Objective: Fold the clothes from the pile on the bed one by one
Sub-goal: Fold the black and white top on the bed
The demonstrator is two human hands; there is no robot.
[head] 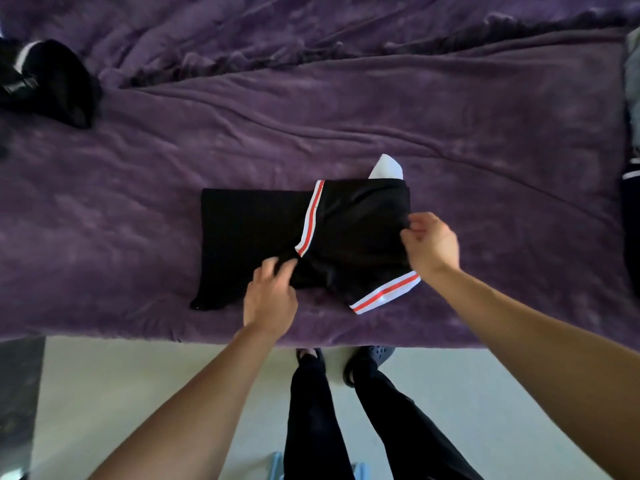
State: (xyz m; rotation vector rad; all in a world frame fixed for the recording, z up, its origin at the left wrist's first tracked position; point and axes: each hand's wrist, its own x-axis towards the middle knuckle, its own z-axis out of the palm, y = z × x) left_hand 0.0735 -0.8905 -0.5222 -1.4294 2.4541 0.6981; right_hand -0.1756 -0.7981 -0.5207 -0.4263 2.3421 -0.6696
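The left hand (270,294) lies on the near edge of the black garment (249,230), its fingers (277,268) bent over a bunched fold just below the end of a red-and-white stripe (310,218); whether they pinch the cloth or only press it I cannot tell. The right hand (431,244) is at the garment's right edge, fingers curled and pinching the cloth there. The hands are apart, with the rumpled middle of the garment between them; both forearms reach in from the near side.

The garment lies mostly flat on the purple blanket (311,116), near the bed's front edge; its left half is smooth and square, its right half is folded over and creased. A second striped band (386,293) sticks out at the near right corner, just below the right wrist; a white piece (385,168) pokes out from the far edge.

A heap of black clothes (45,77) with a white strip sits at the far left of the bed, well apart from the garment; more clothes (631,202) show at the right border, partly cut off. Below the bed's edge is a pale floor (138,375); the person's legs in black trousers (311,410) stand there, with dark shoes (369,362) close against the bed.
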